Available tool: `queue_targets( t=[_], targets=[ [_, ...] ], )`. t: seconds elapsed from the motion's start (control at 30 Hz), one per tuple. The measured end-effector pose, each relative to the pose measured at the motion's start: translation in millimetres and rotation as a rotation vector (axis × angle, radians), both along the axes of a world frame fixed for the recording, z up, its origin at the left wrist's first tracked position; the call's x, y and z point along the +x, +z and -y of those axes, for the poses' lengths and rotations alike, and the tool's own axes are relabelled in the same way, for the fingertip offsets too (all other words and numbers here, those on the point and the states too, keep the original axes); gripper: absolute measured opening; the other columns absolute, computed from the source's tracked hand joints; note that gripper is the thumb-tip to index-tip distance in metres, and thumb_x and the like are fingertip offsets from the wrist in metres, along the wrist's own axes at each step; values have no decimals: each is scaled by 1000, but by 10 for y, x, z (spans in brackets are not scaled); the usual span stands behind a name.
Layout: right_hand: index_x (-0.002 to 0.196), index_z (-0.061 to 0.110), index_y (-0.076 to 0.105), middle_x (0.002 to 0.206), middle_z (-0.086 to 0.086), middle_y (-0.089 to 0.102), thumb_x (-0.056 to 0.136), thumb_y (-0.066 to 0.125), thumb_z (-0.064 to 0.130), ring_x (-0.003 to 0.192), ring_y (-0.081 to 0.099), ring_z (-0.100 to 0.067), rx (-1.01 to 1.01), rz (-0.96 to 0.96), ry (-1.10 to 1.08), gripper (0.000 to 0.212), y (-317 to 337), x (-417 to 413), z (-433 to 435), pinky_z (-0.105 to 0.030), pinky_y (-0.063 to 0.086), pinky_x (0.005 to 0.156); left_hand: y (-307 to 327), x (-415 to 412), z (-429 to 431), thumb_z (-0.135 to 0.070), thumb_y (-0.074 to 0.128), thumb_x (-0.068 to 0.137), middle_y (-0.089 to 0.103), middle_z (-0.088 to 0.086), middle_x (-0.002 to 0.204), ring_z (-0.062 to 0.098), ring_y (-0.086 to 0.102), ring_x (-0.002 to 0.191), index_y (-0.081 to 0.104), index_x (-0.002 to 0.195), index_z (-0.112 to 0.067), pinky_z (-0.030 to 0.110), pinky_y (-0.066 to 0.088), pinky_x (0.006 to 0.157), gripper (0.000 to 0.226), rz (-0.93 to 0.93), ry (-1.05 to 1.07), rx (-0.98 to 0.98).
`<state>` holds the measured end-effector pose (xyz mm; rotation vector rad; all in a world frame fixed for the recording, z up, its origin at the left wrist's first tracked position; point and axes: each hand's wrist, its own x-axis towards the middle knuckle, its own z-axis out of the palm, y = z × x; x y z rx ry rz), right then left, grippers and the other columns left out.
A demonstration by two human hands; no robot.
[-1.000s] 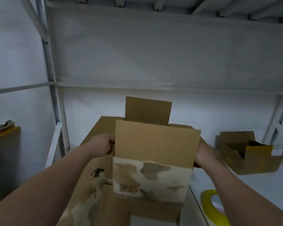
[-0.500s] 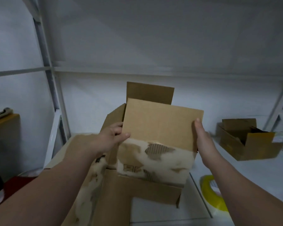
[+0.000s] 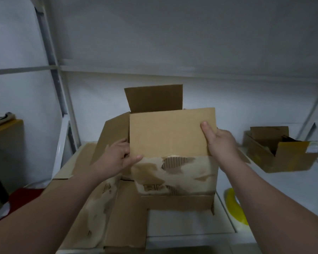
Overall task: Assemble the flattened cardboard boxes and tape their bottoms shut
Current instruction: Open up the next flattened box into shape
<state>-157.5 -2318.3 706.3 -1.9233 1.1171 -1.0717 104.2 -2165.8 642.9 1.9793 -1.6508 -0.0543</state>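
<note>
Together we held the box [image 3: 173, 136] upright between us: left hand [image 3: 117, 158] pinched its near flap's left edge, right hand [image 3: 220, 143] gripped the right edge.

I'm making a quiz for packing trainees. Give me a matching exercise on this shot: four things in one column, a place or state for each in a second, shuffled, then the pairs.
Things
1. held box
2. open box
3. tape roll
4. flat cardboard

Places or states
A. yellow, at the lower right
B. lying flat at the lower left
C. upright between the left hand and right hand
D. far right, untouched

Pairs: 1-C, 2-D, 3-A, 4-B
</note>
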Motion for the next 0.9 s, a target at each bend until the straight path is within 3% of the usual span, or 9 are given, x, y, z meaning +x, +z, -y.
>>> queue_targets(
  t=[0.1,0.17,0.33,0.4,0.47,0.53,0.63,0.77,0.9],
  targets=[
    [71,17,59,69,5,56,94,39,58,64,51,-9,-47,-44,1,51,79,162,-91,-25,37,57,-3,-12,-111,-81,32,75,64,-3,98,7,56,95,69,75,-12,43,47,90,79,-41,94,-44],
    [77,12,62,68,3,55,94,37,60,62,50,-10,-89,-110,-11,56,104,242,-116,-25,35,56,-31,-21,-172,-82,34,74,65,4,98,8,57,91,68,74,-10,35,50,81,80,-79,103,-103],
    [71,12,57,68,1,54,93,38,61,63,49,-12,-83,-177,-37,56,138,218,-90,-29,37,58,-30,6,-224,-81,51,69,57,-6,118,12,50,113,68,96,-30,37,47,94,61,-35,14,33],
    [68,13,56,69,1,56,92,40,61,64,50,-13,-79,-162,-45,57,185,161,-76,-32,40,61,64,-38,-203,-67,69,65,56,-11,116,5,49,112,70,93,-31,37,48,93,46,-11,-8,48],
    [68,10,58,69,-1,58,91,41,62,65,53,-17,-86,-145,-69,59,248,91,-62,-33,40,64,192,-128,-212,-38,81,64,58,-10,110,-1,49,104,70,89,-28,30,48,88,29,-14,-46,44],
    [71,6,60,69,-4,57,91,41,63,66,53,-21,-107,-146,-106,63,320,1,-71,-34,39,63,323,-284,-265,-14,78,68,59,-9,99,-8,51,93,64,84,-27,13,45,76,26,-13,-85,64],
    [61,8,50,63,-5,51,91,41,63,61,47,-19,-146,-194,-121,63,393,-155,-133,-33,33,59,337,-500,-348,2,62,80,45,-21,70,-28,43,72,41,67,-34,2,35,64,43,110,-75,55],
    [65,6,55,63,-5,54,91,40,62,63,51,-23,-100,-177,-126,64,167,-340,-283,-32,34,57,173,-588,-431,11,48,83,49,-19,64,-19,49,68,45,59,-28,5,35,58,45,118,-19,3],
    [90,11,66,81,-3,62,94,35,60,77,57,-22,87,-137,-94,58,-423,-472,-452,-32,42,70,-5,-460,-522,6,51,82,66,3,77,11,59,71,63,75,-1,31,49,69,16,146,-60,71]
  ],
)
